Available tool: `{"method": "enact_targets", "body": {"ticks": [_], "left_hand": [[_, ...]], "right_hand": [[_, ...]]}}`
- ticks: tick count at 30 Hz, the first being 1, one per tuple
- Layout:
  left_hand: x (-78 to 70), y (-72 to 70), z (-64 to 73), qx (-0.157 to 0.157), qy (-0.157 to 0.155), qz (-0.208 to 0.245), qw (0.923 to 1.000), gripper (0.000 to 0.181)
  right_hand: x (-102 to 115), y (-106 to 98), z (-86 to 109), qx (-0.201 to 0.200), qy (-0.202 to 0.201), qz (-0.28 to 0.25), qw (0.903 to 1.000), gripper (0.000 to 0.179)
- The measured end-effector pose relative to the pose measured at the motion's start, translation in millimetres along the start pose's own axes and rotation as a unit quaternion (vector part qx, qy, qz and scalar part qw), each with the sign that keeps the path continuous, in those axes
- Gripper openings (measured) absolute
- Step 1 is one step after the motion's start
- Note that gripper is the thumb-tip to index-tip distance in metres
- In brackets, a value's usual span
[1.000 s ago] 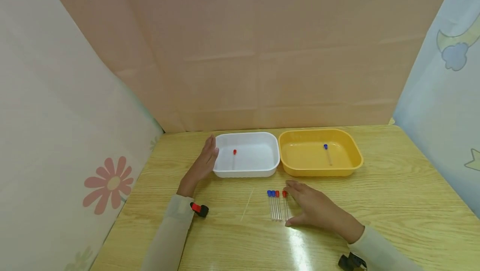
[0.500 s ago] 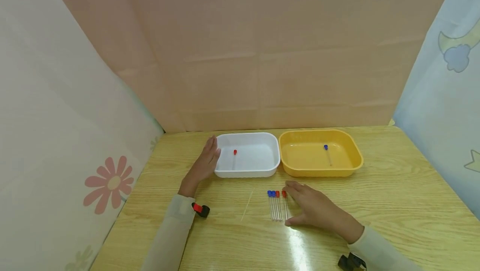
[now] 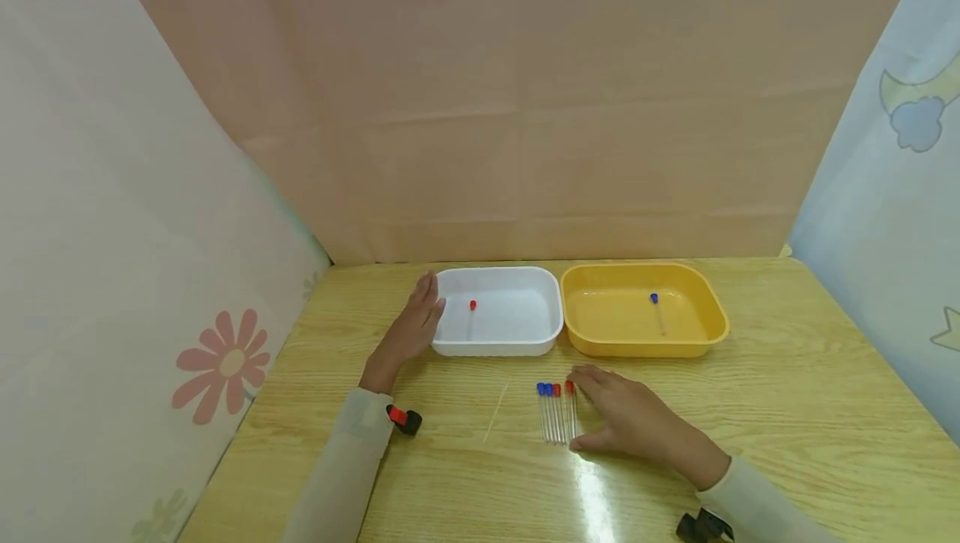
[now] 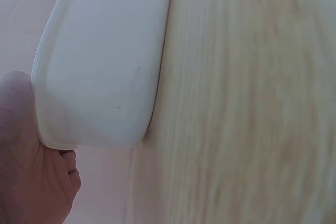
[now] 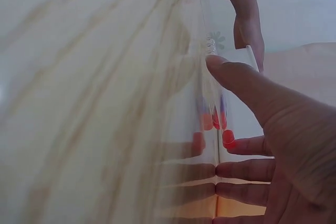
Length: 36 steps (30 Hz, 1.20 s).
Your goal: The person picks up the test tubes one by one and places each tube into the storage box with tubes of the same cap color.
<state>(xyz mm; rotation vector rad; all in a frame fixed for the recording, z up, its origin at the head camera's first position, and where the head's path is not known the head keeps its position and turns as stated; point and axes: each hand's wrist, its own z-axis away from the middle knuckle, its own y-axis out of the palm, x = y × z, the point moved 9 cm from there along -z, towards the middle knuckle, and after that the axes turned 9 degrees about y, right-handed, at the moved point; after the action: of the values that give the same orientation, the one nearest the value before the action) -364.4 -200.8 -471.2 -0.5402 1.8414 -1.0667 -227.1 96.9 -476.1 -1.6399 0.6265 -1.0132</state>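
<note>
Several clear test tubes with caps point(image 3: 552, 414) lie side by side on the table, two blue-capped and the others red-capped. My right hand point(image 3: 626, 418) is beside the rightmost red-capped tube point(image 3: 572, 414), fingers spread. Its index fingertip touches the red cap point(image 5: 229, 139); the thumb is near the tube's other end. My left hand point(image 3: 411, 322) rests against the left end of the white tray point(image 3: 498, 349), its thumb at the rim in the left wrist view. One red-capped tube point(image 3: 472, 306) lies in that tray.
Beside the white tray stands a yellow tray point(image 3: 645, 348) with one blue-capped tube point(image 3: 655, 299) in it. Both are near the back of the wooden table point(image 3: 450, 476). A brown sheet point(image 3: 517, 109) hangs behind, with patterned cloth at both sides.
The rightmost red-capped tube has shifted slightly left toward the others, with my right fingers at it. My left hand stays at the white tray. The head view has shifted a little.
</note>
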Motion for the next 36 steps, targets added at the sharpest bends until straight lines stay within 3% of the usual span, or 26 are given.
{"method": "enact_targets", "body": {"ticks": [11,28,36], "left_hand": [[6.2,6.0,-0.9,0.008,-0.019,0.005,0.9998,0.063],[9.1,6.0,-2.1,-0.001,-0.021,-0.007,0.9998,0.061],[7.8,4.8,-1.5,0.001,-0.025,-0.014,0.9996,0.061]], "right_hand": [[-4.8,-7.4,-0.9,-0.016,0.028,-0.023,0.9992,0.095],[11.3,-23.3,-5.1,-0.023,0.003,-0.035,0.9991,0.093],[21.9,-34.9,-6.0,-0.047,-0.025,-0.035,0.998,0.095]]}}
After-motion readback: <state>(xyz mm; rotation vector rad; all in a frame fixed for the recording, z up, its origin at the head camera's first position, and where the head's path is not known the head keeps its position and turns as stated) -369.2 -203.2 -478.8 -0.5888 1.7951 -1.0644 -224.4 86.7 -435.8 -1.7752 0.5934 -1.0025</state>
